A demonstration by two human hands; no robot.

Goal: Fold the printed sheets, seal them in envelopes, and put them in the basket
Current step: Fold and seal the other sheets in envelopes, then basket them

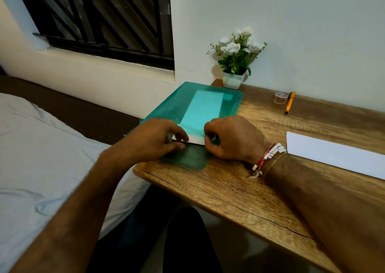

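Left grip and right grip pinch a white sheet sticking from a green sleeve.

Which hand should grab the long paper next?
Probably the right hand: the long paper lies just beside its wrist. The left hand is farther away and would have to cross over. Both pinch a sheet at the green folder.
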